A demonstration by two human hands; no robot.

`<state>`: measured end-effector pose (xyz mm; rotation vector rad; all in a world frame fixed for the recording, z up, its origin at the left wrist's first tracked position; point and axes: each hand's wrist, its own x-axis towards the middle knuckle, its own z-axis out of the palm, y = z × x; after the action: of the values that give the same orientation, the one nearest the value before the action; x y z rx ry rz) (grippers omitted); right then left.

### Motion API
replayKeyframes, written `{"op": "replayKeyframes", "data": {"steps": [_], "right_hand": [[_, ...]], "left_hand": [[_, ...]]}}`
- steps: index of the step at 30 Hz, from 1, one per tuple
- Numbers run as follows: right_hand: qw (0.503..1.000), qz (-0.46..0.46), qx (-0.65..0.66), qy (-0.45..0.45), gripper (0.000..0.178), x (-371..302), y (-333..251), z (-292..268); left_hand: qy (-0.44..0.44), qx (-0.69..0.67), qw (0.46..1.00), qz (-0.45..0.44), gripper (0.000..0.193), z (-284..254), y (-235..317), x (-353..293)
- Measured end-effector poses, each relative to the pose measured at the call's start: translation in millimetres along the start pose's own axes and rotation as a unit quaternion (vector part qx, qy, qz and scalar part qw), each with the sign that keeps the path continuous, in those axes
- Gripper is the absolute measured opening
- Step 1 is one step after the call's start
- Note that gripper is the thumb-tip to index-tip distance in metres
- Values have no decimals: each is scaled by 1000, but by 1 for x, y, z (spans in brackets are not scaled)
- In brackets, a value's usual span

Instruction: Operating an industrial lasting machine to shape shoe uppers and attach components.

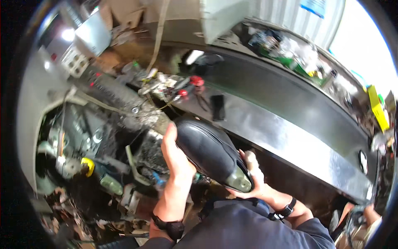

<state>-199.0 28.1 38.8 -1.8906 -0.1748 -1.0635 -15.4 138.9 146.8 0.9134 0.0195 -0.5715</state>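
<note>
A black leather shoe (203, 147) is held up in front of my body, tilted with its rounded toe toward the upper left. A greenish last (240, 181) shows in its opening at the lower right end. My left hand (177, 159) is closed around the side near the toe, thumb pointing up. At the other end, my right hand (256, 176) grips the shoe by its heel part. The fingers beneath the shoe are largely hidden.
A metal conveyor bench (290, 141) runs toward the right, with a dark flat phone-like object (217, 108) on it. Red knobs (197, 81) sit at its left end. Machinery (91, 137) stands at left, beside another green last (111, 185). A person's hand (371, 216) shows at lower right.
</note>
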Motion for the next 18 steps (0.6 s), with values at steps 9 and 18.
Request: {"op": "replayKeyframes", "data": {"steps": [9,18], "right_hand": [[975,183,-69,-101,142,-11,37,-151],[942,-44,-232,-237,49,8,64,-228]], "left_hand": [[43,89,971,-217,41,48,-171,97],[-317,76,901,-288,38,32,-264,96]]}}
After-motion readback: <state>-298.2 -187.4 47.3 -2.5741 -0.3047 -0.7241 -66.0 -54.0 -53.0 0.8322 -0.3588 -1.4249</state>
